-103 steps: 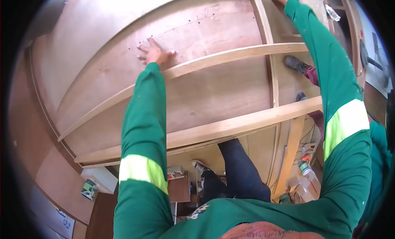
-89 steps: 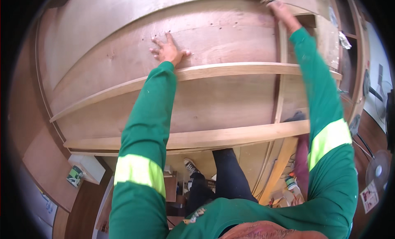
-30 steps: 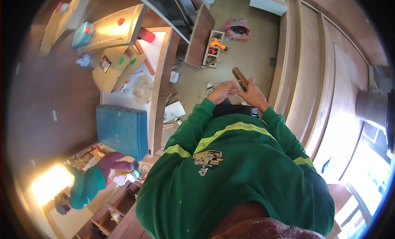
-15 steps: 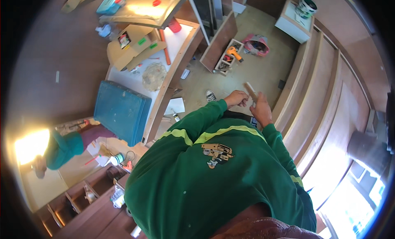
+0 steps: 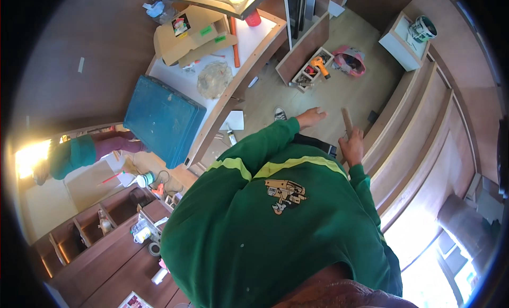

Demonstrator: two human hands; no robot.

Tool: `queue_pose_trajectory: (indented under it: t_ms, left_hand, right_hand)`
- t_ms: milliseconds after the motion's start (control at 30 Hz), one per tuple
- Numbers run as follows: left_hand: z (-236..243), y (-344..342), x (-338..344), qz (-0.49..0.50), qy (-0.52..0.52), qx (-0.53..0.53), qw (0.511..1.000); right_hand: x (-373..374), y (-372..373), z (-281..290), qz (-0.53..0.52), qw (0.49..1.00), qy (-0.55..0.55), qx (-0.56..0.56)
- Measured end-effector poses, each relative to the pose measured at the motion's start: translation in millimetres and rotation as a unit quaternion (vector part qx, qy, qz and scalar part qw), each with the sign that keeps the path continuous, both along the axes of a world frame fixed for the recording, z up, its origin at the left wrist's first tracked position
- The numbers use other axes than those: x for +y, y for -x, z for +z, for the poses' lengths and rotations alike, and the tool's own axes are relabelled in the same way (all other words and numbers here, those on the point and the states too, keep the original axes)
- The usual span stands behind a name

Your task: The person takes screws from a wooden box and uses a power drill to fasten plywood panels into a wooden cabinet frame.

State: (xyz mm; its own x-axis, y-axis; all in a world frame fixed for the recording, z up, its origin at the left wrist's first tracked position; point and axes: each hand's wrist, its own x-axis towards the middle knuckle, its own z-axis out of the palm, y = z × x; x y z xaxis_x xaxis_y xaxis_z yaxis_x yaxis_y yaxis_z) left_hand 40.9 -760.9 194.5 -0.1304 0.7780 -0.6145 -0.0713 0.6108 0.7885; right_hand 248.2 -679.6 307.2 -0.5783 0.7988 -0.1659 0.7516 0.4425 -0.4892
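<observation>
In front of my waist, my right hand (image 5: 352, 147) is closed round the lower end of a short, narrow wooden strip (image 5: 347, 118). The strip stands up from the fist and leans slightly left. My left hand (image 5: 312, 117) is a little to the left, apart from the strip; its fingers reach out toward the right and nothing shows in them. Both arms are in green sleeves. Below the hands' level, on the floor beyond them, lies a wooden toolbox (image 5: 305, 81) with an orange power drill (image 5: 320, 65) on it.
At left, a blue case (image 5: 164, 119) and opened cardboard boxes (image 5: 191, 35) lie on a white counter. Wooden ledges (image 5: 419, 143) run along my right. A pink bag (image 5: 350, 61) sits on the floor. A bucket (image 5: 422, 29) stands on a white box. Another person (image 5: 79, 158) works at far left.
My left hand has moved away from the wooden strip, and its curled fingers have straightened. The right hand keeps hold of the strip. The whole view has shifted a little.
</observation>
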Motion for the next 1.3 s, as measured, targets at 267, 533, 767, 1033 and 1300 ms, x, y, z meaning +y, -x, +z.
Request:
queue_pose_trajectory:
  t_ms: [267, 533, 767, 1033, 1300]
  left_hand:
    - [29.8, -23.0, 11.0, -0.031, 0.063, -0.179, 0.981]
    - [43.1, -47.0, 12.1, 0.059, -0.006, -0.464, 0.884]
    - [37.1, -16.6, 36.9, 0.092, 0.095, -0.389, 0.912]
    - [-109.1, 78.9, 65.4, 0.023, 0.25, -0.154, 0.956]
    - [-327.3, 208.1, 97.6, -0.098, 0.288, 0.129, 0.944]
  right_hand:
    - [8.3, 6.6, -1.6, 0.035, 0.994, 0.105, 0.0]
    - [-2.4, 26.6, -5.3, 0.005, 0.99, 0.127, 0.057]
    - [6.2, 40.8, -39.6, 0.032, 0.976, 0.207, 0.066]
    - [-45.0, -43.1, -136.9, -0.162, 0.932, 0.319, -0.063]
    - [-124.6, 44.1, -180.7, -0.338, 0.808, 0.458, -0.15]
